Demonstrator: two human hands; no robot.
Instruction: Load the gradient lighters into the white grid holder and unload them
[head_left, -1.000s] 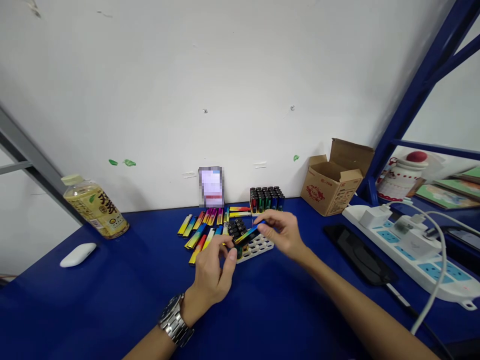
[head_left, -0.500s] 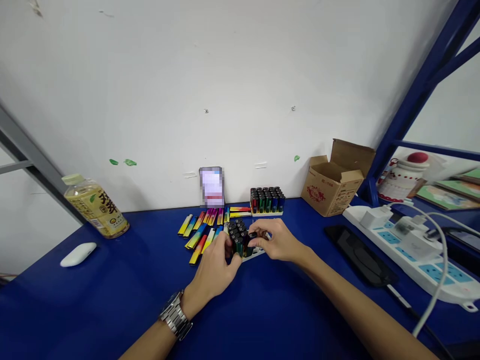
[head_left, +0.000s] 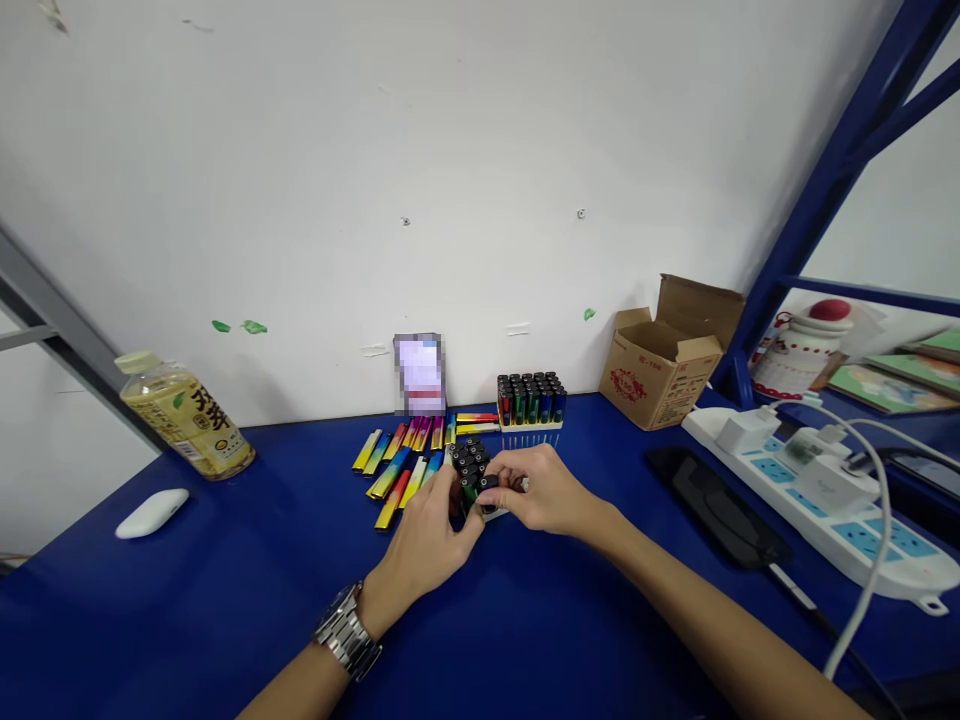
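Observation:
A white tray with several black-topped lighters (head_left: 471, 466) stands upright on the blue table (head_left: 225, 600), between my two hands. My left hand (head_left: 424, 540), with a metal watch on the wrist, curls against the tray's left front side. My right hand (head_left: 541, 492) is closed in a pinch on one lighter (head_left: 487, 487) at the tray's near right edge. Several loose rainbow-coloured lighters (head_left: 405, 458) lie flat just behind and left of the tray.
A second tray of lighters (head_left: 531, 400) stands by the wall. An open cardboard box (head_left: 664, 355) sits to its right. A black phone (head_left: 716, 492) and a white power strip (head_left: 817, 495) lie right. A tea bottle (head_left: 180, 415) and white mouse (head_left: 151, 512) lie left.
My right hand carried a lighter down from above the tray to its near right edge. My left hand closed in against the tray's left side.

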